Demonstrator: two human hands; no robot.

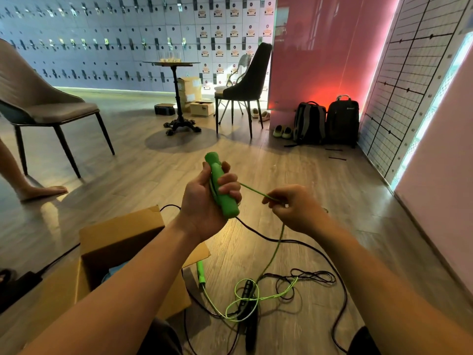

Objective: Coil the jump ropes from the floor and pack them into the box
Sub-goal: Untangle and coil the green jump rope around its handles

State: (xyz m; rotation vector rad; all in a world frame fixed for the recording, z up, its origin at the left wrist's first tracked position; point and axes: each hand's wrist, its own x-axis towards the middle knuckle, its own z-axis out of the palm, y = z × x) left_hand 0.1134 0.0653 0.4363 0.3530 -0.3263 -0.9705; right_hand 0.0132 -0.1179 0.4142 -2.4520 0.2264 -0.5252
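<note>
Gripping handle (217, 175), left hand (202, 203); right hand (297, 208) pinches cord (256, 192) (stickers (234, 12) blurred).

Jump ropes, 2: green rope (275, 245), black rope (266, 238), near centre. Green handles, 2: held handle (222, 190), floor handle (200, 271). Hands, 2: left hand (202, 201), right hand (299, 208). Chairs, 3: grey chair (51, 108) left; dark chair (250, 78) and metal chair (243, 62) far. Table (153, 62), 1. Backpacks, 2, far right: grey backpack (309, 121), black backpack (343, 119). Cardboard boxes, at least 3: open box (120, 234) near left; tall box (190, 89) and small box (202, 108) far. Shoe prs, 2: green pair (282, 131), white pair (259, 114).
</note>
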